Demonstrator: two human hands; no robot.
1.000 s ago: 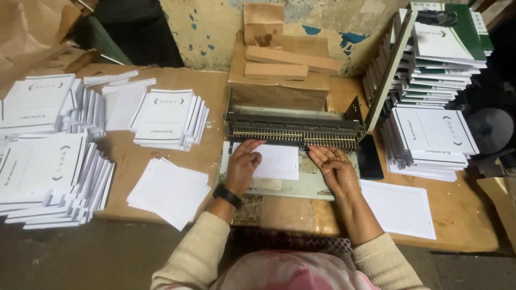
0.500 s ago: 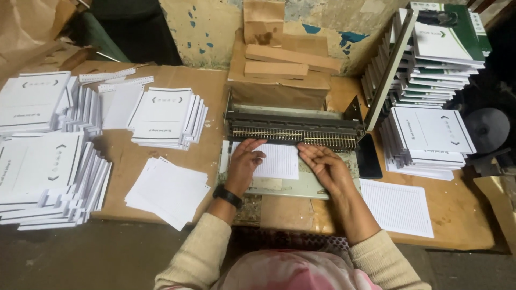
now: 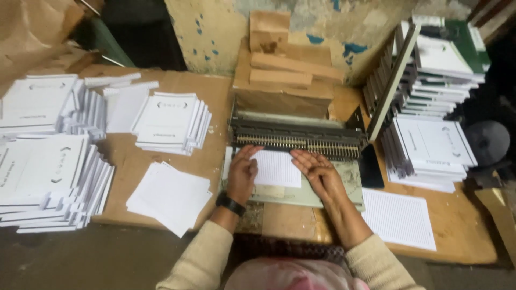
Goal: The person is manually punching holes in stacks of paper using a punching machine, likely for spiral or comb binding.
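Seen from the head camera, both hands lie flat, fingers stretched out, on a small stack of lined white sheets (image 3: 277, 167) that sits on the bed of a binding machine (image 3: 301, 140) in the middle of the table (image 3: 215, 102). The left hand (image 3: 243, 174), with a black watch (image 3: 230, 204) on its wrist, presses the left edge of the sheets. The right hand (image 3: 321, 173) rests on their right edge, fingertips just below the machine's dark row of teeth. Neither hand grips anything; both are open and press down, a little apart from each other.

Behind the machine, against the wall, stands a pile of brown cardboard pieces (image 3: 282, 72). Left of the machine lies a loose stack of plain white paper (image 3: 169, 196) near the table's front edge. Farther left are piles of white-covered booklets (image 3: 48, 182), and another fanned pile of them (image 3: 169, 121) sits between those and the machine. To the right of the machine a lined sheet (image 3: 400, 217) lies flat on the table. Beyond it, more finished booklets (image 3: 430, 145) are stacked, with a taller pile (image 3: 441, 64) behind them.
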